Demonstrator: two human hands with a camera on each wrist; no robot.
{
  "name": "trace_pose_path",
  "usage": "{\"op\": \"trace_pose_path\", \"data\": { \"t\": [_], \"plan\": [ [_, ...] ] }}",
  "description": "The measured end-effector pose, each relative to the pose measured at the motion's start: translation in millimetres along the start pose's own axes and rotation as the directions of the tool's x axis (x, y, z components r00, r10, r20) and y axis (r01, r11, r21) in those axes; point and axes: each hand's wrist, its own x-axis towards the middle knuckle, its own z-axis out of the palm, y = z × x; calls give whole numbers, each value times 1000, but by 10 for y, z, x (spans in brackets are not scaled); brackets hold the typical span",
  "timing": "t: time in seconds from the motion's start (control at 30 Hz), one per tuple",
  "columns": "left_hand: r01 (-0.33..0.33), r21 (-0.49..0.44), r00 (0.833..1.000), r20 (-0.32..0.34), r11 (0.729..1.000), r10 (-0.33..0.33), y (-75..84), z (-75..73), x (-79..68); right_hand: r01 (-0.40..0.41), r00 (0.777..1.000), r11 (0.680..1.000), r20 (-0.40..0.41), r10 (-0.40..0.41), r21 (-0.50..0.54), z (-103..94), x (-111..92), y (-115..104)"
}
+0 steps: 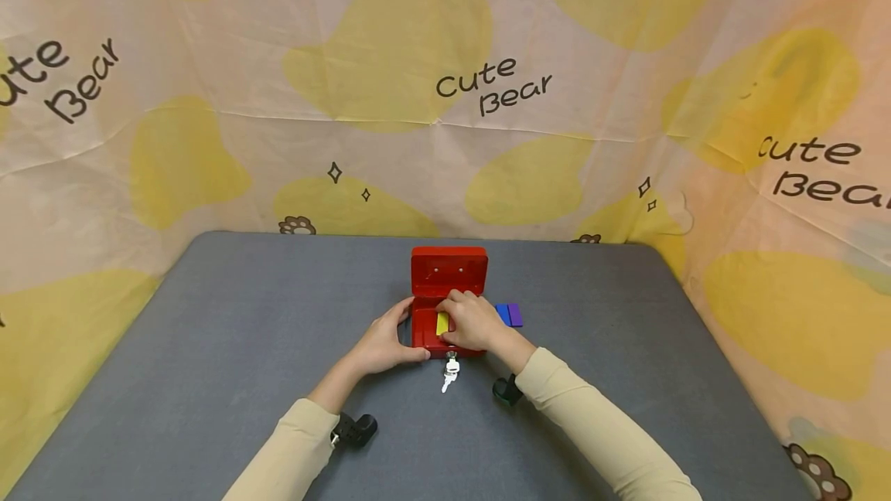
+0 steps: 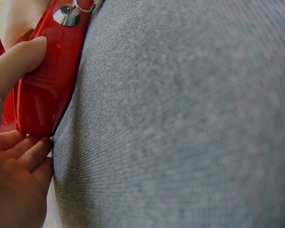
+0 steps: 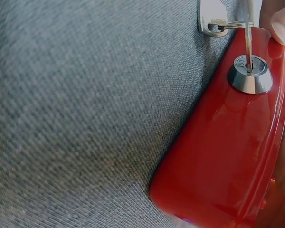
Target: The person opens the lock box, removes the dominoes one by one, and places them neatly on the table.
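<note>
One yellow piece (image 1: pixel 442 324) sits inside the open red box (image 3: pixel 209 152), pinched by the right hand (image 1: pixel 475 321). The left hand (image 1: pixel 383 339) grips the box's left side, thumb on its front. Keys (image 1: pixel 452 369) hang at the lock (image 3: pixel 251 75); a blue piece (image 1: pixel 503 315) and purple piece (image 1: pixel 515 315) lie rightward on the grey table (image 1: pixel 278 315).

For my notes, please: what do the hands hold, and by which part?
The left hand holds the red box around its left side. The right hand seems to pinch a yellow piece by its ends.
</note>
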Motion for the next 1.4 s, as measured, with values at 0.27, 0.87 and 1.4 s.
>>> {"op": "trace_pose_path", "data": {
  "t": [0.27,0.87,1.4],
  "plan": [
    [-10,3,1000,-5,1000,10,-13,10,11,-5,1000,1000,6,5,8,4,1,0],
    [1,3,1000,4,1000,-1,6,10,-1,52,999,998,-18,-52,33,-15,-35,25],
    [-5,14,1000,2,1000,5,15,-2,8,119,989,992,-91,-115,45,-146,-76,87]
  ]
}}
